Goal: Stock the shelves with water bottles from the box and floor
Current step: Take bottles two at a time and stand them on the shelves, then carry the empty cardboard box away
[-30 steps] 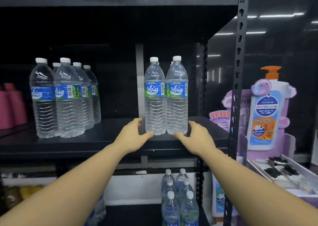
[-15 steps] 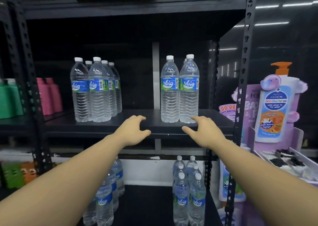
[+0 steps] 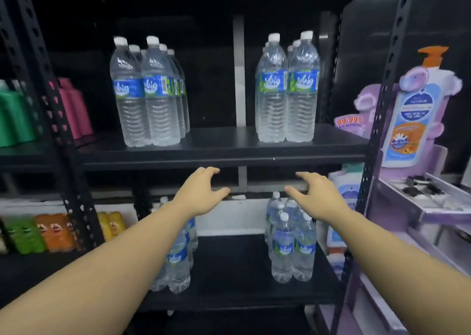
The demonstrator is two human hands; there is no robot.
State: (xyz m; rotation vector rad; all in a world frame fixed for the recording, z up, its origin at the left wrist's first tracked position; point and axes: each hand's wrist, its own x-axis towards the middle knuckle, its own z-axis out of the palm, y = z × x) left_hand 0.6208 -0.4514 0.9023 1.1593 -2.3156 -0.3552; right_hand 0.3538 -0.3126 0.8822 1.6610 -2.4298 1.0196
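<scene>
Both hands reach forward, empty, below the front edge of the upper shelf. The left hand has its fingers loosely spread and slightly bent, holding nothing; the right hand is the same, thumb out toward the left.

On the upper shelf two groups of water bottles stand upright: the left bottles near the front left corner, the right bottles near the front right corner, well apart. Their blue-and-green labels read something like "Waig"; caps are white.

On the lower shelf stand more of the same: the lower left bottles, partly hidden by the left forearm, and the lower right bottles by the right edge.

Beyond the right upright, a purple display shaped like a pump bottle shows "99.99%" and "Anti-Bacterial"; the finer print is too blurred to read. At far left are green and pink containers and, lower down, green, orange and yellow packs.
</scene>
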